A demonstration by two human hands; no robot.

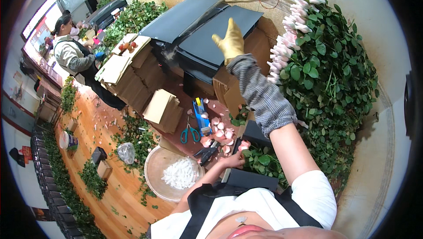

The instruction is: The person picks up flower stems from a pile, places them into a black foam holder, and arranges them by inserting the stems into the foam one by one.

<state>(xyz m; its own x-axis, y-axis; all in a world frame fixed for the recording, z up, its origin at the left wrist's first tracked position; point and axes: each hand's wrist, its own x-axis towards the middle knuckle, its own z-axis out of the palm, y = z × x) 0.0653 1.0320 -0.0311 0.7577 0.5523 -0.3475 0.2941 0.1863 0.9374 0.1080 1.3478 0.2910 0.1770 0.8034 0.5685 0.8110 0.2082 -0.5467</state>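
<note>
My left hand (232, 161), bare, is closed at the pink rose (243, 145), its fingers curled just below the bloom; leafy green stems (264, 162) lie beside it. My right hand (230, 41), in a yellow glove with a grey striped sleeve cover, reaches out over the black sheets (211, 36). Its thumb and fingers are spread, holding nothing. Pink petals (224, 134) litter the dark red worktop in front of me. Among them are teal-handled scissors (190, 134), a blue tool (202, 117) with a yellow part and a black-handled tool (206, 153).
A round tub (152, 168) of small white pieces stands at my left. Cardboard sheets (162, 109) are stacked on the worktop. Many roses with wrapped white heads (286, 45) and leafy stems (326, 67) are piled at right. Another person (75, 58) works at far left.
</note>
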